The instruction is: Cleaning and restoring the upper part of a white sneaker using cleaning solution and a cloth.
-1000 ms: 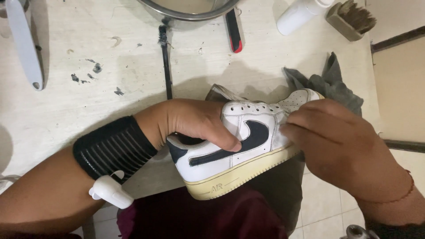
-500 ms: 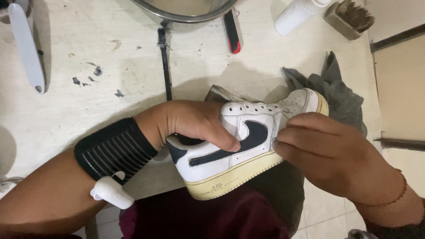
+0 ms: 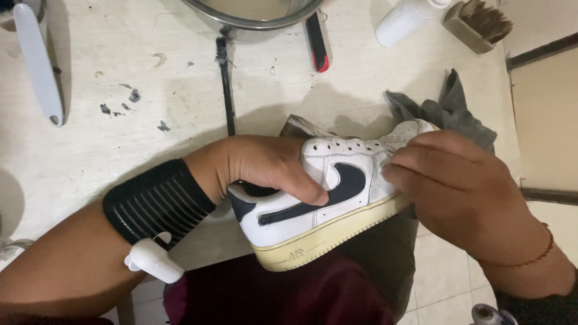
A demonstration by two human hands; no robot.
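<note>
Wiping step in hand, by the look of it: white leather sneaker with dark side mark and yellowed sole (image 3: pixel 313 204) held on its side over the lap, at the near edge of the stained pale tabletop (image 3: pixel 120 120). Left hand (image 3: pixel 259 165) clamped at the heel collar, thumb across the side panel. Right hand (image 3: pixel 460 192) curled over the toe end, fingers (image 3: pixel 403 171) bunched against the upper; anything pinched there hidden. Crumpled grey cloth (image 3: pixel 451 117) just behind. Next, probably, a steady heel grip under firm rubbing.

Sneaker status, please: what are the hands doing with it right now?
Left hand grips white sneaker at the collar. Right hand closed over its toe end. Grey cloth lies behind on the table.
</note>
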